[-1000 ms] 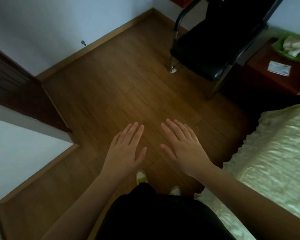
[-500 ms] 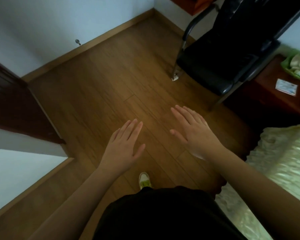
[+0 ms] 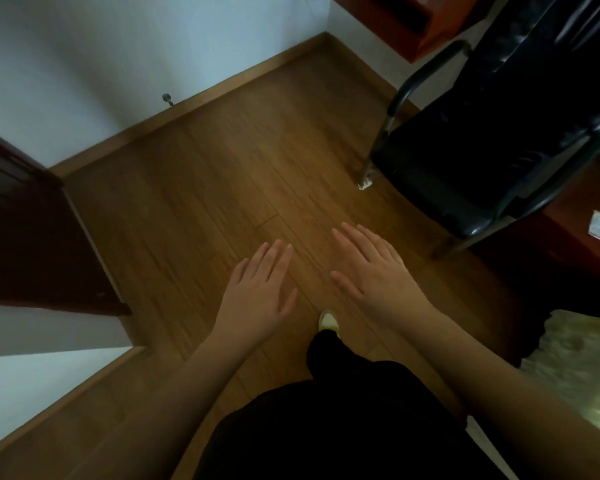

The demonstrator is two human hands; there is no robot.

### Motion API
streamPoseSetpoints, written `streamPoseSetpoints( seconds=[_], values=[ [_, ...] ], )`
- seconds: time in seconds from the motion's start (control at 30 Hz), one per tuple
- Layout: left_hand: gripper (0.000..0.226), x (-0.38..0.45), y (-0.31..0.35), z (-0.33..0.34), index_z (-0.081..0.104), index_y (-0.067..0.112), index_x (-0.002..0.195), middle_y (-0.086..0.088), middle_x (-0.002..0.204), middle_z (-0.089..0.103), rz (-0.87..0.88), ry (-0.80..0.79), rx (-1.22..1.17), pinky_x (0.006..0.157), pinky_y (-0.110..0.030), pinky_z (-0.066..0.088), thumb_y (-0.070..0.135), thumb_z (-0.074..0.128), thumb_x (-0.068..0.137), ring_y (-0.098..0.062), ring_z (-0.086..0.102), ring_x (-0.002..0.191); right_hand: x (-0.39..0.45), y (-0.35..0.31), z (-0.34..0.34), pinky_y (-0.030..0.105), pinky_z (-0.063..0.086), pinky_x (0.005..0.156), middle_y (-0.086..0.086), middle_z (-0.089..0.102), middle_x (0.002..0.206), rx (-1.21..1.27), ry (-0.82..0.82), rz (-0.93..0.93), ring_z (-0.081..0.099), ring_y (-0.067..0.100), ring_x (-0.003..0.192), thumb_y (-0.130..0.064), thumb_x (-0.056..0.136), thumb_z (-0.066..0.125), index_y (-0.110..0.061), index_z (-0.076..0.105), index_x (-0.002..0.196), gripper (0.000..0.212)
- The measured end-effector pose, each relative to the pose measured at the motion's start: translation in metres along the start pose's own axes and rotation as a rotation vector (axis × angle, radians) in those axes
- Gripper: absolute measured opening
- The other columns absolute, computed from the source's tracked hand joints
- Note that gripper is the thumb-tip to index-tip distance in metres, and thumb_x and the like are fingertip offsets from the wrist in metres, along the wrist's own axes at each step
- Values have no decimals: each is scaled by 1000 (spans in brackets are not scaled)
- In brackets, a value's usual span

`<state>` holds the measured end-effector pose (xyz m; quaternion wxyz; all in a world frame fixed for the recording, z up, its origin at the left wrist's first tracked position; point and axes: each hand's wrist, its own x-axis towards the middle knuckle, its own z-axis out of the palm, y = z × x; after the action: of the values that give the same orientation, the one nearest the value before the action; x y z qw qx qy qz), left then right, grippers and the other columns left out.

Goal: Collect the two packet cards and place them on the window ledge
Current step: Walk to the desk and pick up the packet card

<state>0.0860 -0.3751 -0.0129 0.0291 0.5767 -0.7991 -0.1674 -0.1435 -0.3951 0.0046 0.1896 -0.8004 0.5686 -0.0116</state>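
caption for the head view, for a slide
Both open hands, left and right, held over wooden floor beside black chair.

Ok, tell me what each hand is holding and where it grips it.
Nothing is held. The left hand and right hand are both open, palms down, fingers spread above the wooden floor.

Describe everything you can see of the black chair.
The black chair stands on the wood floor at the upper right, its back cut off by the frame's edge. Seat and backrest look like glossy black leather or vinyl, creased on the back. A dark curved metal armrest runs down into a paler metal leg. Something small and whitish sits at that leg's foot. The seat is empty; neither hand touches it.
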Motion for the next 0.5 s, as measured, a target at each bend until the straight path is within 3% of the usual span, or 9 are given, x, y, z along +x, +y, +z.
streamPoseSetpoints(
  seconds=[0.33,0.5],
  values=[
    [69,134,0,-45,19,19,157,-3,166,23,-2,6,-12,121,-41,23,45,44,98,-19,16,153,120,70,-49,36,-4,117,-4,11,167,-16,-69,-36,5,18,153,-65,93,20,-31,5,157,74],
    [68,194,-46,-64,18,19,158,-2,166,22,-16,26,-46,120,-37,18,42,46,99,-17,14,153,191,71,-68,35,-5,116,-7,8,167,38,-61,-30,2,16,153,-65,94,24,-32,5,157,73]
  ],
)
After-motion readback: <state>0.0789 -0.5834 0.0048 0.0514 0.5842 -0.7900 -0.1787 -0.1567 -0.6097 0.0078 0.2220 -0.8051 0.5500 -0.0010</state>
